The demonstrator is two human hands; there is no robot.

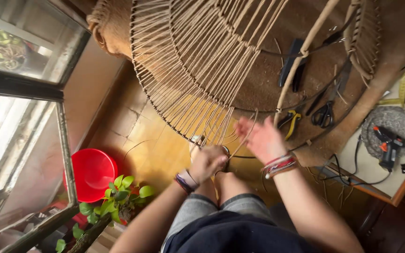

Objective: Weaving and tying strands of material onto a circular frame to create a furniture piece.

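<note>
Just beyond my fingers I see one large round woven frame strung with tan cord (198,70), its lower rim meeting the knuckles of my left hand (207,163). That hand is closed tight on the rim where the cords gather, fingers (217,158) curled together over it. My right hand (261,139) is blurred; its fingers look spread apart, and one loose tan cord strand (249,131) runs up past their left side, though I cannot tell whether they pinch it. Both wrists carry bands: one dark on the left, a red and white stack on the right.

Counting the rest: up and to the right of the right fingers lie one pair of yellow-handled pliers (290,121) and one pair of black scissors (323,115), both on the brown mat inside the frame. Further right, well apart from either hand, one black and orange glue gun (386,146) rests on a grey round pad on the pale surface (366,164). Left of the left fingers, down on the floor, stand one red plastic bucket (92,173) and one small green leafy plant (120,194), side by side near the window frame.
</note>
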